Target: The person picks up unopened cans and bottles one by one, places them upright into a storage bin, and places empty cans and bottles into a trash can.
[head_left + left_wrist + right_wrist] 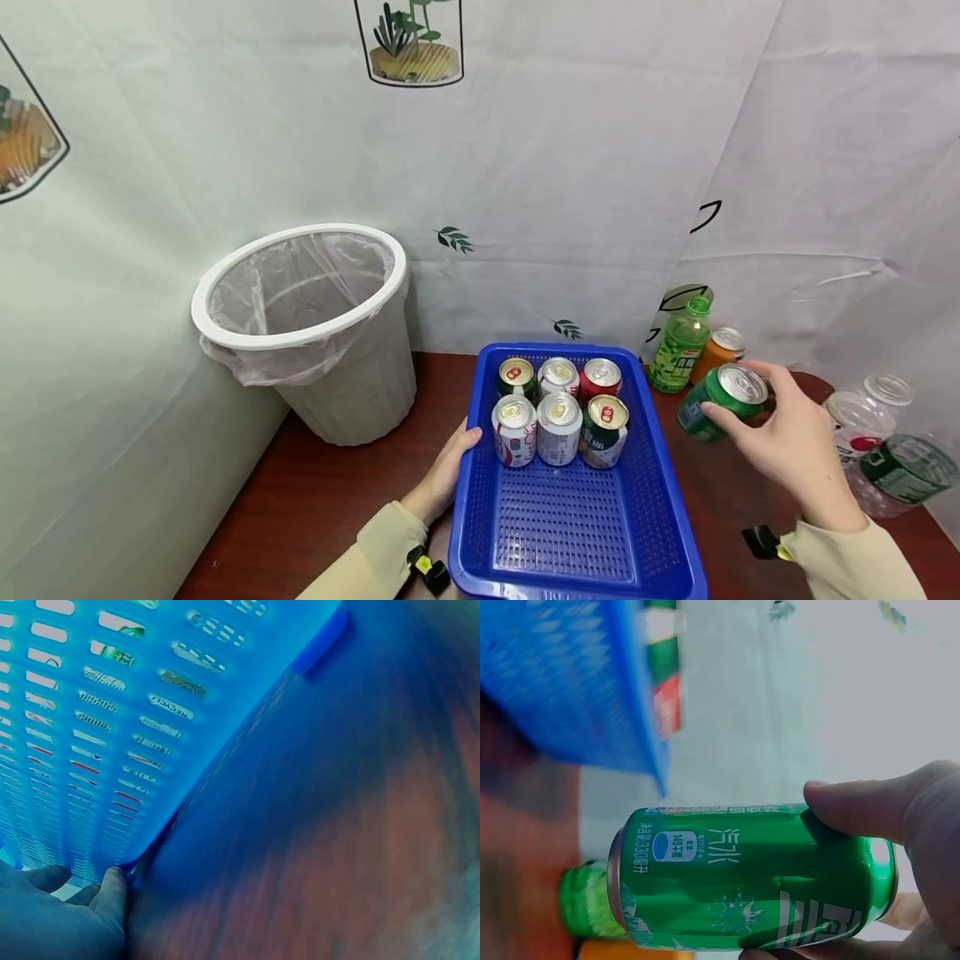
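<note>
On the table is a blue plastic basket with several drink cans standing upright in its far half. My left hand holds the basket's left side, its thumb at the rim. In the left wrist view its fingers touch the perforated wall. To the right of the basket, my right hand grips a green soda can between thumb and fingers, above the table. The can is tilted in the head view, its silver top showing. Part of its far side is hidden by the fingers.
A white-rimmed bin with a clear bag stands at the left. Behind the held can are a green bottle and an orange can. Clear plastic bottles stand by the right wrist. A patterned cloth hangs behind.
</note>
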Motion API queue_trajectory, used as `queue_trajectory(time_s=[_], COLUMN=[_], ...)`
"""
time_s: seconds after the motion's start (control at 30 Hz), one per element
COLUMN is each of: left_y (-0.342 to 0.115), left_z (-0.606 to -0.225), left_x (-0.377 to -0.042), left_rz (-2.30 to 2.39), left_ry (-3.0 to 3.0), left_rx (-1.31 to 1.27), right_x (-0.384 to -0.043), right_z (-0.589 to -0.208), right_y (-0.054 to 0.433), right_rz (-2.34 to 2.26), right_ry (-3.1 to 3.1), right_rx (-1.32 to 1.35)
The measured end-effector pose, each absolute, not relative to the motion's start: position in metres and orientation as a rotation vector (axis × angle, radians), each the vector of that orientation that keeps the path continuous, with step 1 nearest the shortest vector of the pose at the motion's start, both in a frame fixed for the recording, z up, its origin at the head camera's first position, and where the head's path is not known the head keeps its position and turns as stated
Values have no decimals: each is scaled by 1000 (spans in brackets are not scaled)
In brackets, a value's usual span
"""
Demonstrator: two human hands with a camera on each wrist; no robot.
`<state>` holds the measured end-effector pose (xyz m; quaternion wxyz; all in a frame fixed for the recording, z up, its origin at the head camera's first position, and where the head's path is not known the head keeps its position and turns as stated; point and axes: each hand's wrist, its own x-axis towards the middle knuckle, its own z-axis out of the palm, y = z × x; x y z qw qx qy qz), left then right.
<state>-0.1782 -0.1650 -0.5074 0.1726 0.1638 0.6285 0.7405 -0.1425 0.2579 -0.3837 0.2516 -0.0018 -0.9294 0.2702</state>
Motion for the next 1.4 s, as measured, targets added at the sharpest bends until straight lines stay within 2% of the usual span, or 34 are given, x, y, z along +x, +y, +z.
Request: queue_trajectory(time_s=[0.27, 0.63, 1.4], left_y=[-164, -165, -166], left_z=[-508, -509, -509], left_x=[-179, -180, -181], left_rz=[2107, 2102, 2079], left_ry=[1794, 1806, 1817], left_rx=[463, 458, 451], right_x=[-129, -121, -122], right_z=[-363, -357, -387], right_y=[235, 191, 89], right_rz=[810, 953, 959], right_ry=[-2442, -2340, -2593], right_rx=[33, 224, 671])
